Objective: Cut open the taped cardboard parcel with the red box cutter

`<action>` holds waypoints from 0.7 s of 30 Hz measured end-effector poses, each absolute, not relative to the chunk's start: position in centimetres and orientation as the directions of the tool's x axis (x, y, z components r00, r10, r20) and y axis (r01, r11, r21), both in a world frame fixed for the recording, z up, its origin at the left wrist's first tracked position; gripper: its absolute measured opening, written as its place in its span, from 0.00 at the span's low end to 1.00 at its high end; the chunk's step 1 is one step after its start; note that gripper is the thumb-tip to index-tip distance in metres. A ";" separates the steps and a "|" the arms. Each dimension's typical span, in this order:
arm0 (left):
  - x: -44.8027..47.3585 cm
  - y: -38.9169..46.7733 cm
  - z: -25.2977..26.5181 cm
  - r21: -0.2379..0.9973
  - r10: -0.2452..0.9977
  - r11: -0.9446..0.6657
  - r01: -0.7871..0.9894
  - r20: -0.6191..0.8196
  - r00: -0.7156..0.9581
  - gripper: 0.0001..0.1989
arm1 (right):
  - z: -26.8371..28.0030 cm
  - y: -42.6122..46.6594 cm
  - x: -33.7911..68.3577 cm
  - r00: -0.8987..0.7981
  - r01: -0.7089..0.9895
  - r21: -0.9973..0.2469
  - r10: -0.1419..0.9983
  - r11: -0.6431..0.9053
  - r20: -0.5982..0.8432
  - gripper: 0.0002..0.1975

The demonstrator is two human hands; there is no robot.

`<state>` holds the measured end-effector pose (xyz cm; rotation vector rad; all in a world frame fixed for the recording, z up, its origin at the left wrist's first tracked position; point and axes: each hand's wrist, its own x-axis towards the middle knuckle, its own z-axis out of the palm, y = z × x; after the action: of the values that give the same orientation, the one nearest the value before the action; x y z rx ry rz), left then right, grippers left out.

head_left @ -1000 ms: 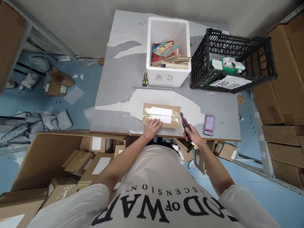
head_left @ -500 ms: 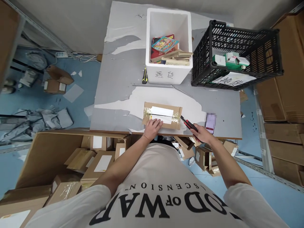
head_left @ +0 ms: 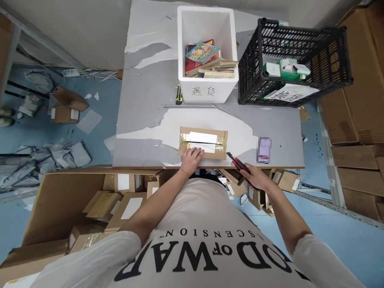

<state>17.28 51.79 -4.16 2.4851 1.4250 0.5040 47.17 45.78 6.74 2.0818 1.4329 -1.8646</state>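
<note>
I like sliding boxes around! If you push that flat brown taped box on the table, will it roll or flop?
Probably neither. The cardboard parcel lies flat and low, so it should slide, not roll or tip. It keeps straight edges under the left hand, so likely stiff. Its glossy tape may feel slippery.

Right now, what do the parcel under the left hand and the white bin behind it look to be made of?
The parcel: brown corrugated cardboard by its matte tan faces, sealed with glossy clear tape that glints, plus a white paper label. The white bin: likely expanded foam, judging by its thick, dull white walls. The left hand rests on the parcel's near edge.
</note>
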 end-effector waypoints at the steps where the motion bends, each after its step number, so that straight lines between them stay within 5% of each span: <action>1: 17.4 52.0 -4.1 0.377 0.875 -0.484 0.790 0.173 0.453 0.18 | 6.5 45.0 47.5 -0.126 0.596 -0.541 0.597 -0.593 -0.792 0.10; 8: 17.8 53.2 -3.2 0.432 0.874 -0.481 0.763 0.167 0.456 0.18 | 5.1 41.1 51.5 0.352 0.494 -0.652 0.818 -0.575 -0.455 0.23; 14: 17.0 52.6 -1.4 0.465 0.848 -0.525 0.713 0.209 0.488 0.19 | 1.8 43.8 46.4 0.436 -0.033 -0.881 0.787 -0.472 -0.437 0.21; 18: 14.4 55.2 -0.7 0.613 0.935 -0.348 0.709 0.282 0.215 0.19 | 0.2 46.5 42.3 0.352 -0.276 -0.871 0.801 -0.406 -0.484 0.25; 21: 11.7 59.1 -1.1 0.822 0.992 -0.058 0.566 0.110 -0.058 0.23 | -0.2 47.8 40.8 0.277 -0.344 -0.843 0.813 -0.414 -0.512 0.25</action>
<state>11.73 59.10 -1.09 1.6691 1.6687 0.9987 40.78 47.77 -0.21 3.0128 0.9267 -2.7834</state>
